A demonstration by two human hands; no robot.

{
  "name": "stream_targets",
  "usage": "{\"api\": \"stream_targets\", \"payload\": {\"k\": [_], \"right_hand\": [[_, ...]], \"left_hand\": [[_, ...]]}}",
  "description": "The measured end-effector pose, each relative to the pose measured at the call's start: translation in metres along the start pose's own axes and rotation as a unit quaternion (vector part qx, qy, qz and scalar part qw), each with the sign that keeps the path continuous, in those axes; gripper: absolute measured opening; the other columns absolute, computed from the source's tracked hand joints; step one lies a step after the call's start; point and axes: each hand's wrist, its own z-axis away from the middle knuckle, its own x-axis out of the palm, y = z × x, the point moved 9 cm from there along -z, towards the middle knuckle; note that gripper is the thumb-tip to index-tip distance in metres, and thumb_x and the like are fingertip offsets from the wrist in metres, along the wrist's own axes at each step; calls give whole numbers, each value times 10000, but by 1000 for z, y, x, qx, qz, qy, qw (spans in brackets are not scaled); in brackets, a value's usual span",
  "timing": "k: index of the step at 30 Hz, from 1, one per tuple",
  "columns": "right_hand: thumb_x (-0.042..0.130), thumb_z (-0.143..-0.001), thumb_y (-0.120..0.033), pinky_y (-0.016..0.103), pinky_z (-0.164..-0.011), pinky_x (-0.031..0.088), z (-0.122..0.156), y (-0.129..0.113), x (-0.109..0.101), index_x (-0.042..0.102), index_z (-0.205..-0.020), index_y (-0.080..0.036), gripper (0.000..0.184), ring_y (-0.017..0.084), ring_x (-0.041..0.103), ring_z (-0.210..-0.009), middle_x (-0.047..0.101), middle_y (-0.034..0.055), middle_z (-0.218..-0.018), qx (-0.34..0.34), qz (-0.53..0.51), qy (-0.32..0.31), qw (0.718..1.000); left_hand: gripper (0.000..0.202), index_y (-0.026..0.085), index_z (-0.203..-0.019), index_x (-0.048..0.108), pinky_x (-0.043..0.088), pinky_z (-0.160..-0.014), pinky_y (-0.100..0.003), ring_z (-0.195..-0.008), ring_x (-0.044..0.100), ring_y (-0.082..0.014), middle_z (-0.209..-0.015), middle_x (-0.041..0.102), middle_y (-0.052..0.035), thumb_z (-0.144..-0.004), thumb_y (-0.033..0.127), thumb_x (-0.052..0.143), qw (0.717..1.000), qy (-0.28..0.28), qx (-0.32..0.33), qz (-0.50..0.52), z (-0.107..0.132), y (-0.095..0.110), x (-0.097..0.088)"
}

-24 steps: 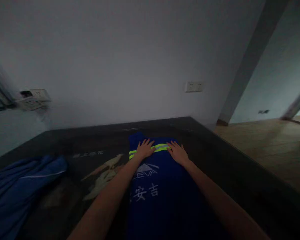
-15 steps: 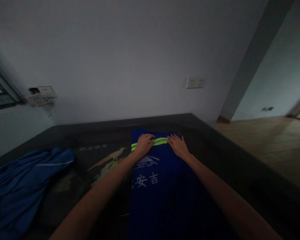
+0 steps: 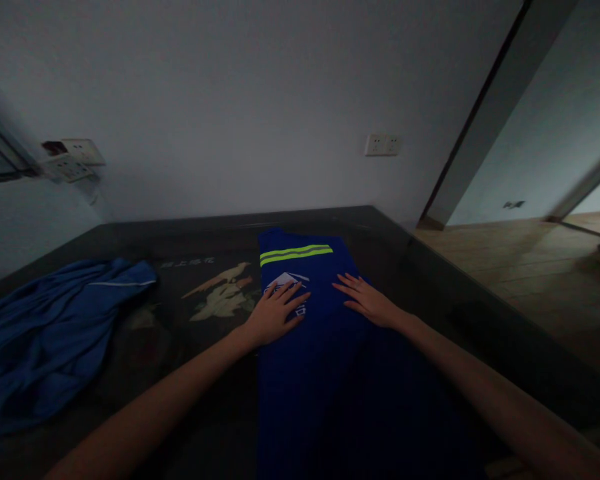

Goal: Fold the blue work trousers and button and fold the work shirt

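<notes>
A blue work garment [image 3: 300, 373] with a yellow-green and grey reflective stripe [image 3: 296, 255] and white lettering lies on the dark tabletop, in a long narrow shape running toward me. My left hand [image 3: 276, 313] rests flat on it with the fingers spread, covering part of the white logo and characters. My right hand [image 3: 367, 301] lies near the garment's right edge, fingers stretched out over the cloth. Neither hand grips anything. The lower part of the garment fades into deep shadow.
A second, crumpled blue garment [image 3: 65, 333] lies on the left of the dark table [image 3: 150, 237], beside a printed bird picture [image 3: 225, 293]. Behind stands a wall with a double socket [image 3: 383, 145]. More sockets [image 3: 75, 160] sit at left. Wooden floor [image 3: 525, 267] shows at right.
Both hands have slid toward me over the garment, from the reflective stripe down to the logo area. The stripe is now uncovered. The view has tilted slightly downward.
</notes>
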Motion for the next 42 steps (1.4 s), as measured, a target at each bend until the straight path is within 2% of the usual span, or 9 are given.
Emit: {"api": "stream_targets", "payload": {"k": [6,9,12,15,18,23,30,36,42], "right_hand": [[347,-975,-508,514,-1136,195,7,5,-12,343,-1443,-233,543,257,214,-1406,286,97,-1522,11,4,50,999],[406,-950,-492,482,-1084,321,31,3,-35,438,-1361,-188,513,279,356,-1340,429,136,-1429,60,2,105,993],[440,-932,-478,425,-898,472,73,-5,-58,601,-1073,-182,366,279,593,-1053,643,122,-1098,150,42,141,978],[434,-925,-520,359,-640,477,114,-13,-55,592,-735,-207,398,252,633,-737,650,68,-767,245,92,90,961],[448,-923,-517,327,-579,429,136,-23,-39,559,-649,-212,425,234,614,-668,628,54,-703,261,94,45,960],[407,-953,-376,339,-670,439,143,-25,-28,580,-713,-207,341,239,612,-760,628,66,-770,205,103,75,970],[348,-957,-444,391,-676,462,153,-17,-31,558,-765,-217,364,257,585,-744,611,72,-769,204,112,110,966],[402,-948,-458,449,-935,453,148,-42,-53,577,-1115,-195,358,282,547,-1078,594,126,-1138,161,36,200,966],[384,-967,-502,582,-1112,210,136,-72,-21,478,-1359,-316,444,278,367,-1334,426,49,-1450,64,-1,50,997]], "left_hand": [[389,232,-1344,455,244,-1132,-490,-1357,351,-214,-1443,431,-90,-961,276,408,997,51,10,63,20,8,-22],[387,240,-1343,446,243,-1140,-492,-1369,330,-208,-1443,428,-81,-958,258,417,993,42,37,101,49,34,-35],[423,253,-1370,417,239,-1146,-494,-1387,297,-217,-1473,387,-74,-947,255,446,989,0,75,126,83,71,-44],[496,273,-1407,371,223,-1148,-511,-1404,262,-237,-1511,327,-66,-926,260,495,982,-58,117,133,111,105,-44],[549,293,-1444,308,202,-1143,-544,-1419,222,-257,-1542,260,-62,-929,285,497,978,-105,124,127,125,118,-35],[537,323,-1463,263,183,-1139,-559,-1421,209,-268,-1550,227,-51,-956,318,442,977,-128,132,109,128,120,-24],[533,325,-1467,252,180,-1147,-537,-1422,210,-258,-1551,226,-47,-964,346,423,978,-128,137,94,128,120,-24],[505,318,-1450,300,197,-1143,-537,-1413,239,-254,-1539,265,-52,-962,301,428,980,-122,126,98,129,121,-26],[504,301,-1450,306,187,-1143,-546,-1415,231,-260,-1535,272,-65,-961,299,430,980,-126,127,92,130,122,-26]]}}
